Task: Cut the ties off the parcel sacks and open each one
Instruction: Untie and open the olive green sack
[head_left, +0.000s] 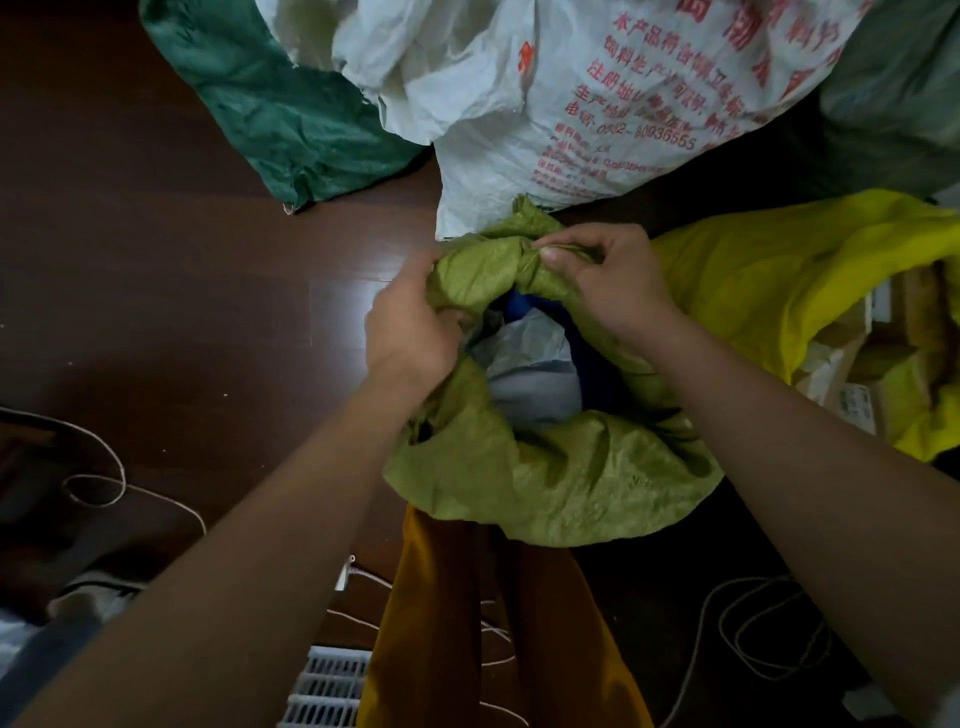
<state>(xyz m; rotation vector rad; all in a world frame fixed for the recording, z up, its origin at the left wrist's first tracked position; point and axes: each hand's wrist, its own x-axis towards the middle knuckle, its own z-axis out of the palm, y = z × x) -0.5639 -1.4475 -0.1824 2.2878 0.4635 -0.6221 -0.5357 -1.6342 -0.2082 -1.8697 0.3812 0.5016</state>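
Observation:
An olive-green woven sack (550, 478) stands in front of me with its mouth partly spread. Grey and blue parcels (530, 364) show inside it. My left hand (410, 332) grips the left rim of the mouth, fingers curled into the fabric. My right hand (608, 280) pinches a bunched fold of the far rim between thumb and fingers. A thin strand seems to run around that bunch, too small to make out. No cutting tool shows in either hand.
A white sack with red print (545, 104), a dark green sack (270, 109) and a grey one (898, 88) lie beyond. A yellow sack (769, 280) at right gapes open over cardboard parcels. Loose string (104, 483) lies on the brown floor.

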